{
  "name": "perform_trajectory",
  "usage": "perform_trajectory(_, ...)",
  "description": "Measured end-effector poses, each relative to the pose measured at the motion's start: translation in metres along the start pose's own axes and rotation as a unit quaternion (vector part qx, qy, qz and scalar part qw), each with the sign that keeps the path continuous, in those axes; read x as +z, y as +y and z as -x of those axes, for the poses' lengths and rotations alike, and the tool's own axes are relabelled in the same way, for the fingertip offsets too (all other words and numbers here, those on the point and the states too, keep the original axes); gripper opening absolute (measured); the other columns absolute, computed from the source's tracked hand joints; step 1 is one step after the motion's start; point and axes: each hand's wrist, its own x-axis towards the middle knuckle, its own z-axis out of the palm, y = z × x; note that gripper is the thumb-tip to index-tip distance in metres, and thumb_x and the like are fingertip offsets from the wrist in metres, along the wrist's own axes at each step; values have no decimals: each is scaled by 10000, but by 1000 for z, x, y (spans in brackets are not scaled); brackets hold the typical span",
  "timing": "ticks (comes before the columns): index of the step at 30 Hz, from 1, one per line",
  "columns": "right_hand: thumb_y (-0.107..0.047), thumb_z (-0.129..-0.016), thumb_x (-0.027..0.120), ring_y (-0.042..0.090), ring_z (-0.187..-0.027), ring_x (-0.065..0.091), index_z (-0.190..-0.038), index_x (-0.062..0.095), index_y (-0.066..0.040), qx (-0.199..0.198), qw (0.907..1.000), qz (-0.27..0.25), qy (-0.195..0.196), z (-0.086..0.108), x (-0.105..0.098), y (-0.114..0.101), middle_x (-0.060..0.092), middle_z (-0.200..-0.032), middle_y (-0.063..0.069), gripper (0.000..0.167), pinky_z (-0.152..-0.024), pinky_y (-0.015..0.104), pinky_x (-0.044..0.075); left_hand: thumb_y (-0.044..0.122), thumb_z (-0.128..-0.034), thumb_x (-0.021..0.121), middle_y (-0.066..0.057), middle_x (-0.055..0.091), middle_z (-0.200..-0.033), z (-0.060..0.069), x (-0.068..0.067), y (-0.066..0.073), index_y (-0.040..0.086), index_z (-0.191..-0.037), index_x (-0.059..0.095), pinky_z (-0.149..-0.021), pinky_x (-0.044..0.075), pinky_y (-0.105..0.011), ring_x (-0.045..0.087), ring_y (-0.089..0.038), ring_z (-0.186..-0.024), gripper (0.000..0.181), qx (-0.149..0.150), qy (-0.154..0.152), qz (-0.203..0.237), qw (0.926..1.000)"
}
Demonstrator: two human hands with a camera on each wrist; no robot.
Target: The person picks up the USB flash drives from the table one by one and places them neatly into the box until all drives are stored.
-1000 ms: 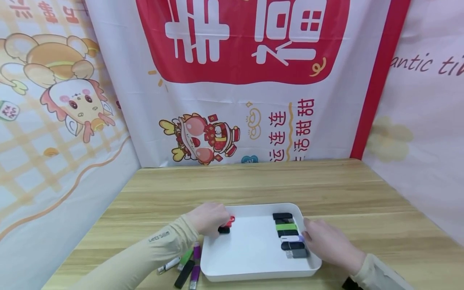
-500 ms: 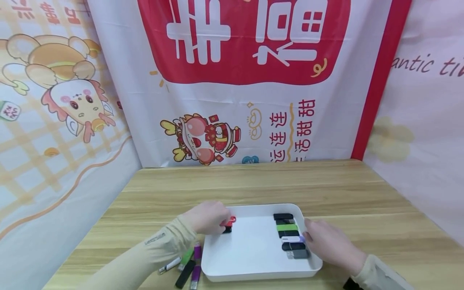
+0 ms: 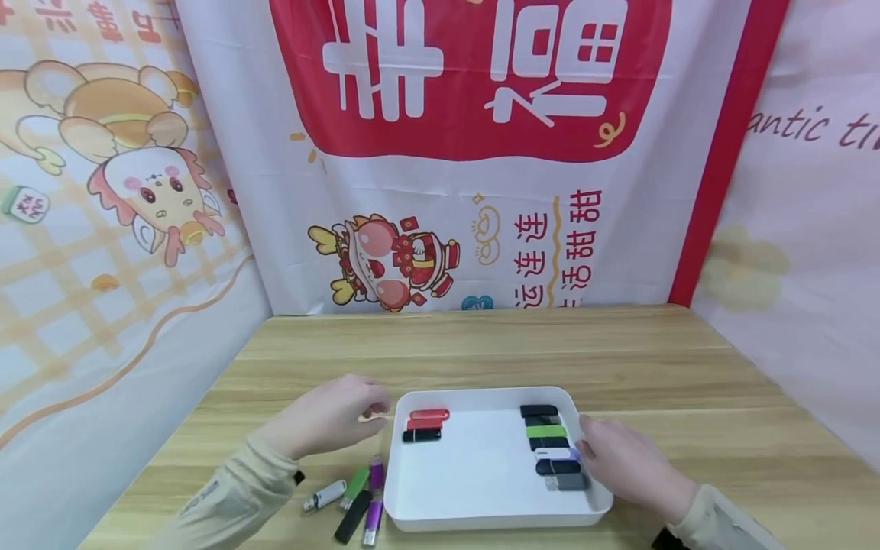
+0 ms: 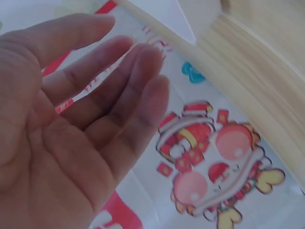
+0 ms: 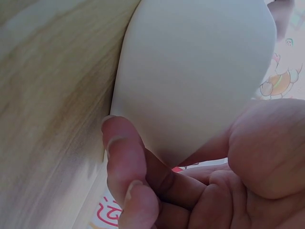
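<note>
Head: left hand (image 3: 333, 416) empty just beside white tray (image 3: 481, 481); right hand (image 3: 629, 462) grips tray's right side. Tray USB sticks (image 3: 546, 431) lie in rows, left and right. Loose USB sticks (image 3: 354, 517) on table (image 3: 522, 347). Step seems lining up sticks; next move probably calls for pinching loose one.

Left wrist: fingers relaxed, nothing held.

Right wrist: fingers curled against tray's outer wall.

A table (image 3: 481, 347) is under the left hand (image 3: 330, 416). Left of it hangs a checked cloth (image 3: 82, 305), past it a red-and-white cloth (image 3: 467, 145).
</note>
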Motion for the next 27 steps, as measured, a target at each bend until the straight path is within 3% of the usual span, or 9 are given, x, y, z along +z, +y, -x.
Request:
perform_trajectory(9, -71, -890, 653, 164, -606, 488, -1059, 618, 60, 26, 10000, -42, -26, 0, -1, 1, 545, -703, 32, 216, -499, 341, 433, 197, -828, 780, 148, 604, -829, 41, 1, -25, 193, -878, 672, -673, 512, -289, 573, -65, -772, 119, -436, -363, 639, 9963)
perform_trajectory(13, -69, -888, 652, 166, -595, 481, -1051, 618, 59, 43, 9999, -88, -55, 0, -1, 1, 533, -692, 26, 210, -487, 335, 424, 209, -804, 806, 157, 593, -830, 56, 3, -32, 172, -882, 672, -673, 510, -288, 567, -60, -773, 159, -528, -365, 911, 9938)
perform_trajectory(17, -65, -883, 659, 161, -595, 483, -1076, 619, 80, 8, 10000, -43, 27, 2, 1, 2, 550, -701, 38, 245, -498, 334, 434, 210, -776, 821, 124, 588, -799, 65, 10, -37, 142, -855, 662, -650, 500, -274, 558, -60, -744, 190, -520, -294, 1030, 9929)
perform_trajectory(22, -67, -879, 664, 153, -588, 482, -1056, 625, 82, -99, 9999, 15, 136, 3, 4, 1, 547, -697, 36, 235, -499, 337, 438, 264, -760, 827, 85, 581, -792, 73, 16, -39, 122, -870, 663, -645, 487, -275, 536, -63, -728, 243, -817, -562, 1227, 9875)
perform_trajectory(27, -51, -879, 656, 161, -589, 479, -992, 624, 59, -56, 9999, -17, 129, 1, 5, 1, 517, -682, 29, 161, -496, 341, 436, 261, -721, 847, 76, 579, -768, 77, 16, -38, 117, -855, 657, -633, 489, -276, 536, -68, -703, 274, -977, -499, 1269, 9858)
